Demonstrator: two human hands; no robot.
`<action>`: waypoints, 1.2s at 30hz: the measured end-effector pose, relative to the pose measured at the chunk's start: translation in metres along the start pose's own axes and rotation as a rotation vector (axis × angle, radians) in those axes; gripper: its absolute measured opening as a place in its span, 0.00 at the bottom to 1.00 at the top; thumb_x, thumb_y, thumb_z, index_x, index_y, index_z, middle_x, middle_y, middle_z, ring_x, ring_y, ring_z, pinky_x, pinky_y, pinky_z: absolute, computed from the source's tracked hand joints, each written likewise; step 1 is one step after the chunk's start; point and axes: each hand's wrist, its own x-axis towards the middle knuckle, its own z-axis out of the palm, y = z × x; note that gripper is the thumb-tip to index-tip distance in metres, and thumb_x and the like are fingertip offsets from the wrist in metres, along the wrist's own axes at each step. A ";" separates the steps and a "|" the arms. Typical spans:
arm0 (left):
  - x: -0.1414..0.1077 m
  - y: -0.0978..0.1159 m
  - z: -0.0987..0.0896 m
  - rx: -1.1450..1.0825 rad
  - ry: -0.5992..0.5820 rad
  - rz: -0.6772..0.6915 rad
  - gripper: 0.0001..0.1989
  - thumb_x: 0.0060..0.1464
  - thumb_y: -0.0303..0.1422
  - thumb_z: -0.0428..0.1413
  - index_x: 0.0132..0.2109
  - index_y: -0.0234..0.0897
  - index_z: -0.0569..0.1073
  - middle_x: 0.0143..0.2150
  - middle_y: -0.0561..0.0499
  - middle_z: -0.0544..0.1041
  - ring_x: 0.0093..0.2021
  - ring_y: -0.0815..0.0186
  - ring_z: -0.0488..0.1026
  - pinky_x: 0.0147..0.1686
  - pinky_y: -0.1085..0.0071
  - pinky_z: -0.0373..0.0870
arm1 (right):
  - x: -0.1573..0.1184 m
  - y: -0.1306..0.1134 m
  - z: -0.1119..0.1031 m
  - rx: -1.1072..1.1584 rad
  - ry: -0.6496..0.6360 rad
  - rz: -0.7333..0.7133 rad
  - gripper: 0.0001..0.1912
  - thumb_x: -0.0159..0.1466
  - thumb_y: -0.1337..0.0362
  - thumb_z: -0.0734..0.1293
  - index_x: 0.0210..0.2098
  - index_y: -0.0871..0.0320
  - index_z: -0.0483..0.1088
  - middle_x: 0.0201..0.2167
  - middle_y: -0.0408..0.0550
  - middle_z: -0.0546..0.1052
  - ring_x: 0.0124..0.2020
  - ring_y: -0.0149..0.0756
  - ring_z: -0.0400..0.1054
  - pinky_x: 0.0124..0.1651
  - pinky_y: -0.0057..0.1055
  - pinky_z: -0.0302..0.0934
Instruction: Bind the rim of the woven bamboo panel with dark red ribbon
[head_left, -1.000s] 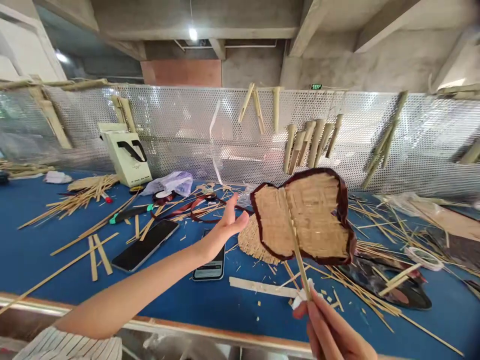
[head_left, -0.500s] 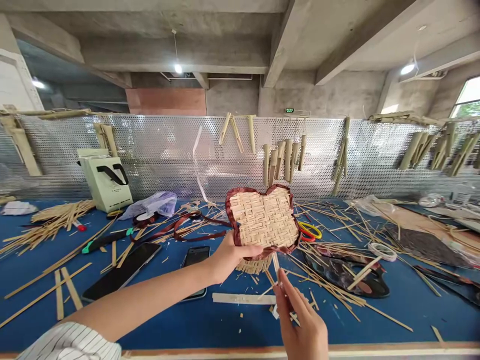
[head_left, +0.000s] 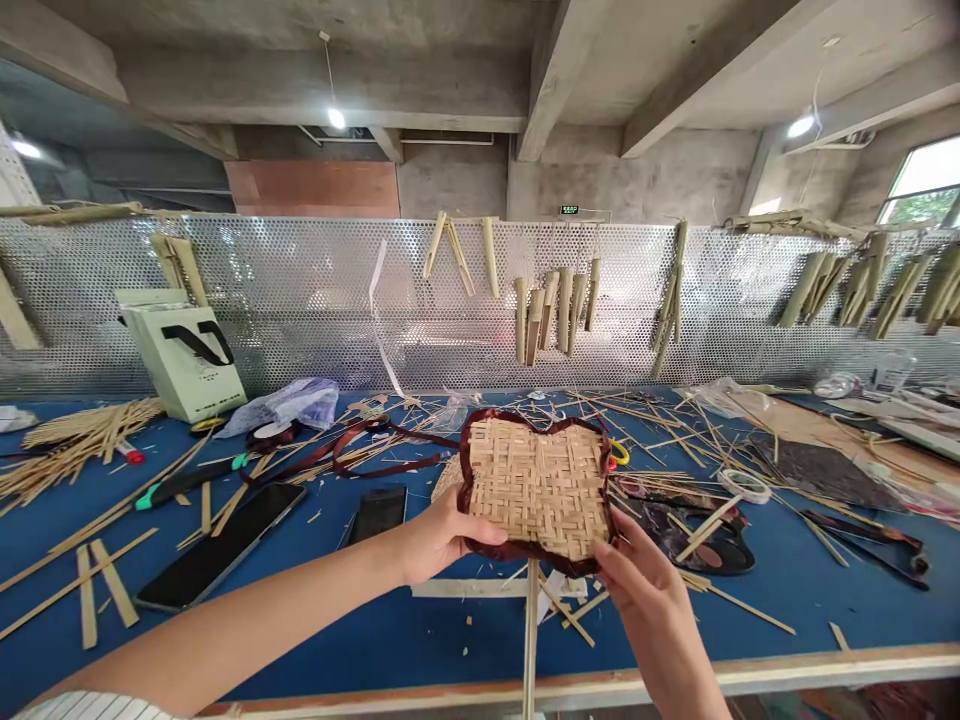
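A woven bamboo fan [head_left: 538,480] with a wavy outline hangs in front of me above the table. Dark red ribbon binds its rim, and a bamboo stick handle [head_left: 531,640] points down from its lower edge. My left hand [head_left: 442,530] grips the lower left edge, thumb across the front face. At the lower right edge, my right hand [head_left: 649,585] pinches the rim with its thumb in front; the fingers behind are partly hidden. Behind the fan, part of another woven piece [head_left: 445,476] shows. Loose dark red ribbon [head_left: 349,450] lies to the left.
Two phones, one large [head_left: 223,545] and one small [head_left: 379,515], lie on the blue table. Thin bamboo strips [head_left: 94,440] are scattered widely. A paint palette [head_left: 709,535], a tape roll [head_left: 744,486] and pliers [head_left: 874,545] sit right; a paper bag [head_left: 182,360] stands left.
My right hand has let go of the handle and moved up to the fan's right edge. The fan has come lower and closer, with its handle now visible below it.
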 end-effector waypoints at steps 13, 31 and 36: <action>-0.003 -0.017 -0.004 0.101 0.064 0.107 0.32 0.34 0.21 0.65 0.51 0.33 0.70 0.48 0.43 0.76 0.49 0.53 0.72 0.50 0.57 0.68 | -0.008 0.015 0.007 -0.028 -0.036 0.062 0.29 0.45 0.59 0.77 0.43 0.61 0.66 0.37 0.52 0.76 0.40 0.40 0.71 0.42 0.30 0.67; 0.000 0.000 -0.018 0.164 0.210 0.104 0.21 0.54 0.43 0.55 0.52 0.37 0.71 0.53 0.43 0.73 0.51 0.53 0.70 0.45 0.62 0.68 | -0.006 0.024 -0.013 -0.055 0.036 0.069 0.29 0.46 0.60 0.77 0.45 0.60 0.68 0.39 0.50 0.76 0.41 0.38 0.70 0.43 0.24 0.65; 0.004 -0.001 -0.027 0.291 0.243 0.133 0.18 0.52 0.45 0.56 0.42 0.35 0.76 0.45 0.44 0.77 0.48 0.54 0.71 0.45 0.64 0.67 | -0.004 0.032 -0.030 -0.038 0.034 0.122 0.31 0.44 0.64 0.78 0.45 0.60 0.68 0.41 0.51 0.75 0.42 0.40 0.70 0.45 0.27 0.66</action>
